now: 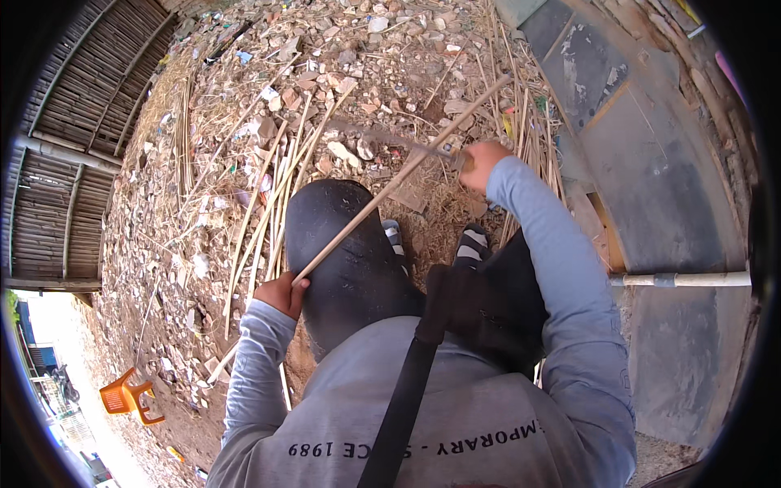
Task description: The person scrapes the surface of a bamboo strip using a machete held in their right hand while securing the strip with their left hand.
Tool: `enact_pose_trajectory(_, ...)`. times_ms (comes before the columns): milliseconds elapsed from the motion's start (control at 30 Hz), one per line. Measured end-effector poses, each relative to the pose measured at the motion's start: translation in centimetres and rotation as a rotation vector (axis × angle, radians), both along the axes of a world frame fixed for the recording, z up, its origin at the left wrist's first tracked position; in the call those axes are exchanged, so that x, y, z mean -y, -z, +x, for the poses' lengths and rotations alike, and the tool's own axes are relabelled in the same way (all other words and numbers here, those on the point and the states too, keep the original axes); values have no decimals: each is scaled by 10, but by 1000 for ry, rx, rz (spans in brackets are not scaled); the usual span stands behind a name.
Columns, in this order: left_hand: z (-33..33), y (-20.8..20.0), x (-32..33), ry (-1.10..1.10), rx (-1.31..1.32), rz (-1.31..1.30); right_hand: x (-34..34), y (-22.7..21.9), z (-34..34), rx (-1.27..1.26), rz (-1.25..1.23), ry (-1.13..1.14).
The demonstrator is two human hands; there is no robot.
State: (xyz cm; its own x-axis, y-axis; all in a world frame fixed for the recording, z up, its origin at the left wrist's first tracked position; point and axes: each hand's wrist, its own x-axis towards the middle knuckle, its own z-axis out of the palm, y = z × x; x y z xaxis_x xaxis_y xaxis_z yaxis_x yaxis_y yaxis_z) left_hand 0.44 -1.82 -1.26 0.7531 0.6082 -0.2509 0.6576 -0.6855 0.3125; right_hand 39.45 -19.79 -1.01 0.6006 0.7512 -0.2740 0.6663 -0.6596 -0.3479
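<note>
"Over the left knee (325, 207), what's that long thing?"

"A stick (358, 220), slanting from lower left to upper right, its far end beyond the right hand (486, 165). The left hand (283, 294) is wrapped round its lower part."

"And the right?"

"Clenched on a tool (465, 161). Its blade (390, 138) (badly blurred, mind you) points left and crosses the stick."

"Touching it?"

"I can't tell."

"What else is around?"

"Rubble (350, 57) over much of the ground, and loose pale canes (272, 203) just beside the left knee. Grey panels (675, 179) run along the right side, and an orange chair (122, 397) is off at the lower left, well apart from both hands."
</note>
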Motion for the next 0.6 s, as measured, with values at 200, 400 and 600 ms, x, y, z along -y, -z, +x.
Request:
enact_pose_trajectory(200, 1, -11, -2, 23, -21, 24, 4, 12, 27, 41, -6, 29)
enact_pose_trajectory(400, 0, -2, 1, 38, 10, 62, -5, -1, -21, 2, 29, -197)
enact_pose_trajectory(600, 0, -3, 4, -3, -8, 51, -9, 0, -9, 58, 58, -102)
